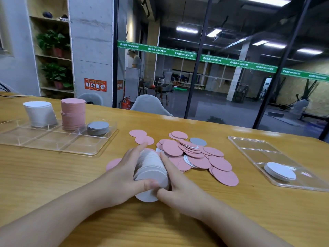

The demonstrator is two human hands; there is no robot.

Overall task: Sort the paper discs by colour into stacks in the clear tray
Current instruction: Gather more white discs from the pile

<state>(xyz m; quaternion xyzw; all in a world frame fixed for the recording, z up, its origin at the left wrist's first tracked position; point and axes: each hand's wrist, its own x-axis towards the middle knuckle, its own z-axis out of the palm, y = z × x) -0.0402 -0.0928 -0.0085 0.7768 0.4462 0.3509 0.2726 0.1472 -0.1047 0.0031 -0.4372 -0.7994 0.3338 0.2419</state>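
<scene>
Both hands, left hand (124, 172) and right hand (179, 182), grip a white disc stack (151, 168) between them on the desk (53, 175). Loose pink discs (194, 157) lie just right. Clear tray (58, 139) far left holds white, pink, grey stacks.

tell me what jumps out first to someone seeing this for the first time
Two bare hands, the left hand and right hand, squeeze a fanned bundle of white discs between them at the table's near middle. Just behind it sprawls a loose pile of pink discs. Far left, the clear tray holds a leaning white stack, a tall pink stack and a low grey stack.
</scene>
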